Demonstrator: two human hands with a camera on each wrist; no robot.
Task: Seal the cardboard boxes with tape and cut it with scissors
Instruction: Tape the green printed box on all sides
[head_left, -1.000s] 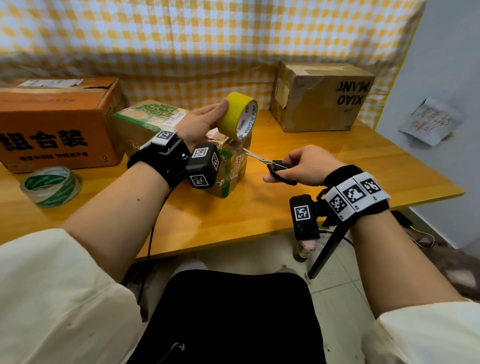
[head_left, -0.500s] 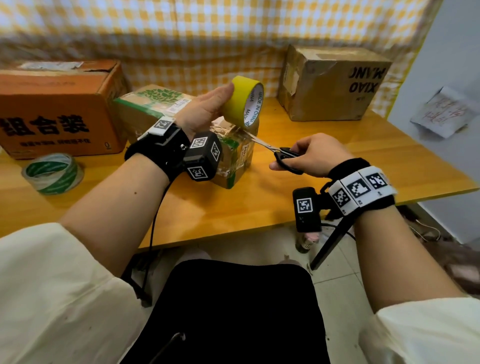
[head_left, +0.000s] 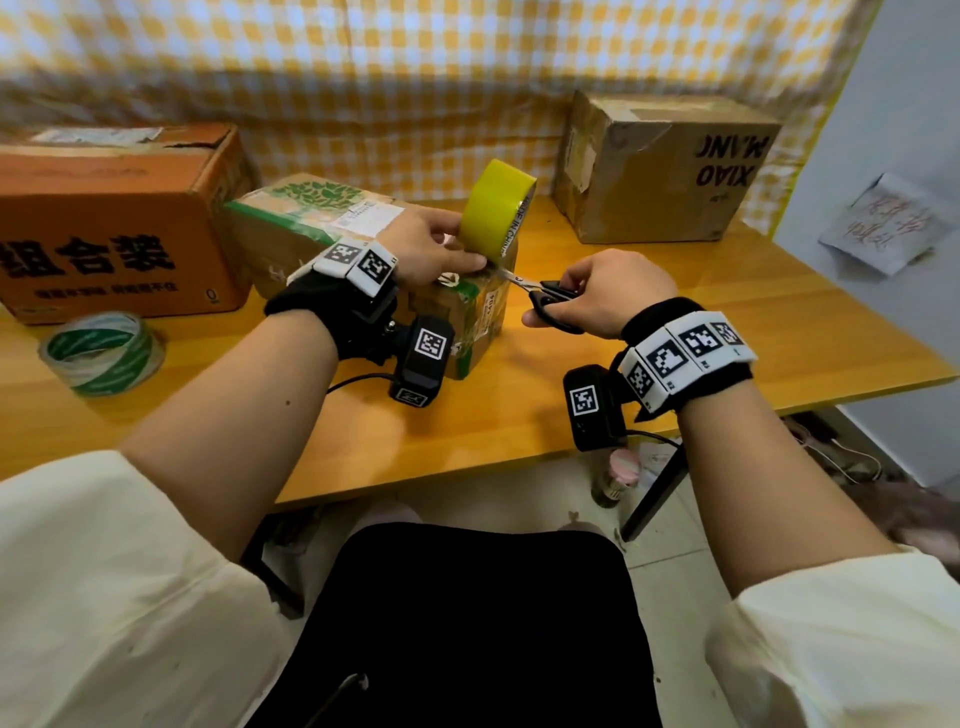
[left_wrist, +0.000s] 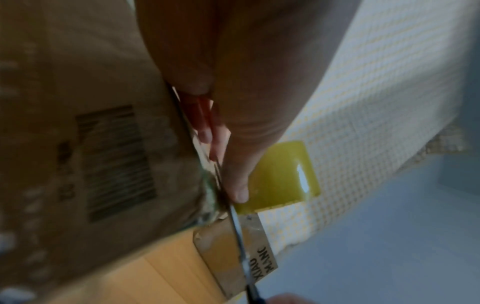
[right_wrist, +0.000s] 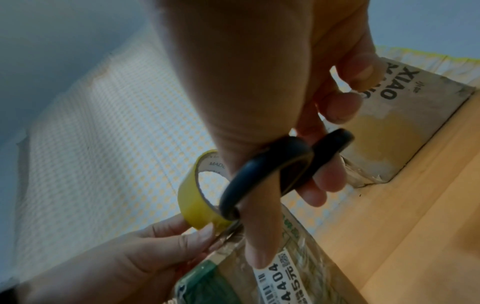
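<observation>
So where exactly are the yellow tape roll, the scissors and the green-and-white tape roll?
yellow tape roll (head_left: 493, 208), head view, on its yellow outer band.
scissors (head_left: 556, 299), head view, on the black handle.
green-and-white tape roll (head_left: 101, 358), head view, on its outer side wall.

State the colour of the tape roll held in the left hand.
Yellow: the tape roll the left hand holds shows best in the head view.
</observation>
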